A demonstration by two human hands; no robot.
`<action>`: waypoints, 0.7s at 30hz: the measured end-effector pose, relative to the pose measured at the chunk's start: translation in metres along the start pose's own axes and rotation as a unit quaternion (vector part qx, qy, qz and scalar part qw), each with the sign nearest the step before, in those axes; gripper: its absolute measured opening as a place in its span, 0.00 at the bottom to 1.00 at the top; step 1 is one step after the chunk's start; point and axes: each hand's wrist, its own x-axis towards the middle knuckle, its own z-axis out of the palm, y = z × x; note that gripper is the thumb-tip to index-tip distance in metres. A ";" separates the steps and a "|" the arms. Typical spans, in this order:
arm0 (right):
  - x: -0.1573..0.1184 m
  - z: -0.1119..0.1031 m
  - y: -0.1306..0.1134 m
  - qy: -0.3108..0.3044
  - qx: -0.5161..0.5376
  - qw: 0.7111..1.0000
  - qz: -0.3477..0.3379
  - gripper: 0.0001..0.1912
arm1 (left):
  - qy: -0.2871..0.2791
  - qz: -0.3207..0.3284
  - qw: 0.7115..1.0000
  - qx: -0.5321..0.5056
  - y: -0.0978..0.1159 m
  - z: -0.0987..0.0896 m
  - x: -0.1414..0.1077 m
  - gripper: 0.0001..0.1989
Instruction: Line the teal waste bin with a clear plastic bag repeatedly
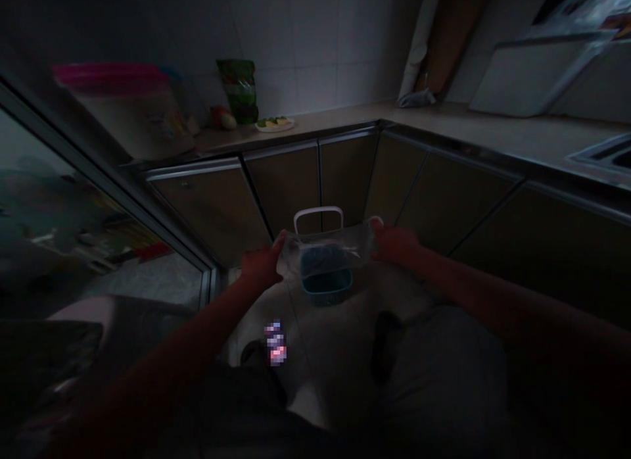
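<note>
My left hand [261, 265] and my right hand [394, 243] pinch opposite ends of a clear plastic bag [328, 252], which is stretched between them. Below and behind the plastic sits a teal plastic basket [327, 289] with a white arched handle [318, 219]. Its upper part shows through the bag, and I cannot tell whether the bag touches it. The basket stands on the pale tiled floor [325, 340] in front of the lower cabinets.
Brown cabinet doors [286, 189] with metal trim run below an L-shaped countertop [444, 127]. On it are a plate of food [275, 124] and a green packet [238, 91]. A sink edge [604, 153] is at right. A glass door frame [108, 189] is at left. A pixelated patch [275, 342] is on the floor.
</note>
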 end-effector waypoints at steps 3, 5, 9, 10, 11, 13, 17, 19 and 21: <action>0.004 0.016 0.002 -0.025 0.004 1.000 0.007 0.49 | -0.018 -0.014 1.000 -0.012 -0.002 0.012 0.001 0.62; 0.007 0.026 0.003 -0.028 0.019 0.999 0.010 0.49 | -0.033 -0.021 0.999 -0.001 -0.003 0.020 0.001 0.62; 0.010 0.040 0.004 -0.041 0.022 0.999 0.003 0.42 | -0.047 -0.023 0.999 -0.014 -0.005 0.035 0.001 0.57; 0.012 0.042 0.004 -0.042 0.017 0.999 -0.001 0.40 | -0.042 -0.016 0.999 -0.029 -0.005 0.039 0.002 0.53; 0.014 0.044 0.004 -0.037 0.017 0.999 -0.005 0.37 | -0.033 -0.009 0.998 -0.051 -0.005 0.042 0.004 0.48; 0.023 0.046 0.005 -0.004 0.032 0.999 -0.013 0.33 | -0.012 0.003 0.993 -0.115 -0.005 0.049 0.009 0.39; 0.044 0.044 0.018 0.070 0.082 0.994 0.000 0.26 | -0.005 -0.012 0.950 -0.313 0.000 0.058 0.021 0.33; 0.044 0.037 0.024 0.097 0.080 0.992 0.024 0.23 | -0.022 -0.033 0.908 -0.418 0.001 0.059 0.024 0.36; 0.029 0.028 0.021 0.166 0.036 0.985 0.041 0.21 | -0.048 -0.062 0.864 -0.498 0.002 0.060 0.025 0.39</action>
